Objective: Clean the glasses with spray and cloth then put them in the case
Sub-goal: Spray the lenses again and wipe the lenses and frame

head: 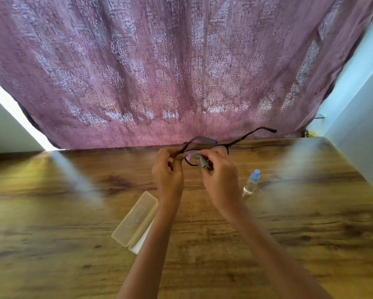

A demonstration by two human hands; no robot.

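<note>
Nearest, the open translucent plastic case (136, 219) lies on the wooden surface (289, 223), below-left of the dark-framed glasses (235, 142); left hand (168, 169) pinches the frame, right hand (220, 180) presses the grey cloth (203, 161) to a lens.

Behind the left arm (151, 234): near side of the case (136, 219), hidden. Above the case: most of the cloth (203, 162) buried in the right hand (219, 178); glasses (231, 143) partly covered by fingers.

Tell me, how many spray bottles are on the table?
1. The spray bottle stands upright on the wooden table, just right of the right hand. Others could be hidden behind the arms.
</note>
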